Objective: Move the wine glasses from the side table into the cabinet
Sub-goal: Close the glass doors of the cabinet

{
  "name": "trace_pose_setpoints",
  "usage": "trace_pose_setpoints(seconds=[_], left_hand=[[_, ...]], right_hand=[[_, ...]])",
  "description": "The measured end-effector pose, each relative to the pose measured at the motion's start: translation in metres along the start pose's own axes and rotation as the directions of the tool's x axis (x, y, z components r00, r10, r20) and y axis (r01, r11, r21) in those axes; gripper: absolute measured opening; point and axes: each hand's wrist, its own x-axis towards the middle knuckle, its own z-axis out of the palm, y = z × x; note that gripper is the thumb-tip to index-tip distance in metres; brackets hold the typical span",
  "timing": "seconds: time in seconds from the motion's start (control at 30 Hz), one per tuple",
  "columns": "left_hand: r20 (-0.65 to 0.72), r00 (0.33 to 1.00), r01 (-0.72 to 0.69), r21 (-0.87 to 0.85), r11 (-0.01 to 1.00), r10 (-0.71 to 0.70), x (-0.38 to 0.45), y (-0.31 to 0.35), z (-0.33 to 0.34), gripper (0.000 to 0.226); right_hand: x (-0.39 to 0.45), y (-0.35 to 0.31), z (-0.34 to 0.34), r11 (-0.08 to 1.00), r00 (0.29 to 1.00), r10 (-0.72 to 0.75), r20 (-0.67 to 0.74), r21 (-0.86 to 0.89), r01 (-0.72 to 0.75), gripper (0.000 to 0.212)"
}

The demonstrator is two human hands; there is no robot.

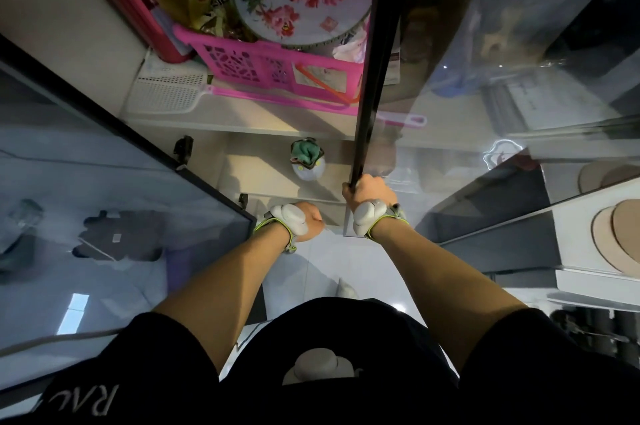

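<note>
Head view, centre of frame: right hand (369, 190) is wrapped round the dark edge of the right glass door (485, 78), fingers curled on the frame; left hand (306, 222) is a closed fist by the lower corner of the left glass door (104, 199), whether it grips anything can't tell; beyond them, cabinet shelf (242, 119) w/ pink basket (263, 64) in upper centre; no wine glasses visible, side table out of frame. Judgement: such glasses are light, brittle, slick; take each by the stem or low on the bowl, not the rim.
</note>
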Motion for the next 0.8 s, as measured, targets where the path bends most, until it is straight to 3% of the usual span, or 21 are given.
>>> trace_pose_setpoints(seconds=[0.43,0.8], left_hand=[[0.061,0.998,0.031,-0.014,0.999,-0.03,0.013,0.001,0.0,0.03],[0.034,0.998,0.054,-0.064,0.997,-0.052,0.013,0.008,-0.005,0.031]], right_hand=[[0.019,-0.004,-0.008,1.0,1.0,-0.008,0.011,0.008,0.008,0.039],[0.018,-0.003,-0.007,0.999,0.999,-0.028,0.024,-0.032,0.029,0.042]])
